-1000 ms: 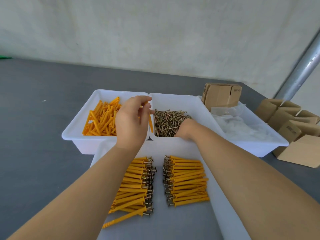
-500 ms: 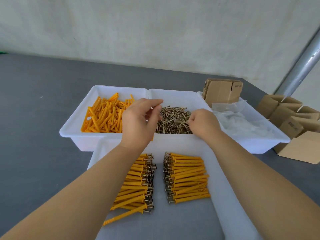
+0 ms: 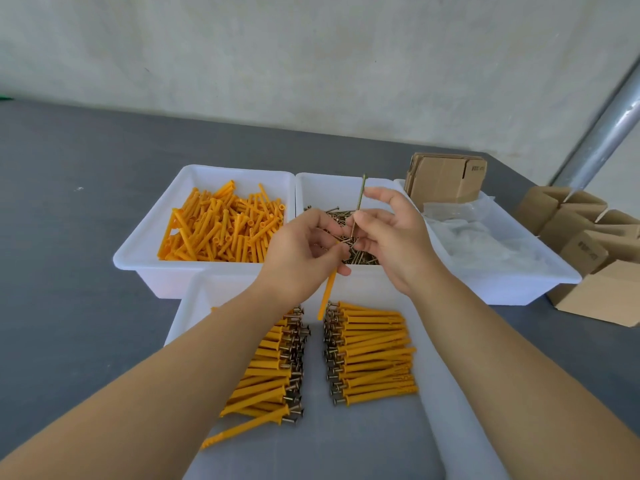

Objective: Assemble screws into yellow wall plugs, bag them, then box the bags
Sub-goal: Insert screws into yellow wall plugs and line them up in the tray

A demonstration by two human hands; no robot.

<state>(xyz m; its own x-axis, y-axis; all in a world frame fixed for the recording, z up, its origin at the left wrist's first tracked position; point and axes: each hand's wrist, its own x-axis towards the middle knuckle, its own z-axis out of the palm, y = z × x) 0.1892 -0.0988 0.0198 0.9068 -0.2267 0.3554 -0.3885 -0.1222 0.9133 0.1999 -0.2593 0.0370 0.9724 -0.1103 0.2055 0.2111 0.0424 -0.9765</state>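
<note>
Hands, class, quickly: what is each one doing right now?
Left hand: fingers curled round a yellow wall plug, which points down.
Right hand: pinches a screw, held upright above the plug.

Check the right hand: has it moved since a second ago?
Yes. The right hand has lifted out of the screw bin toward the left hand, pinching a screw.

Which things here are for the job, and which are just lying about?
For the job: left hand holding a plug, right hand holding a screw, plug tray, screw tray, finished plugs, bags, boxes.
Lying about: pole.
</note>
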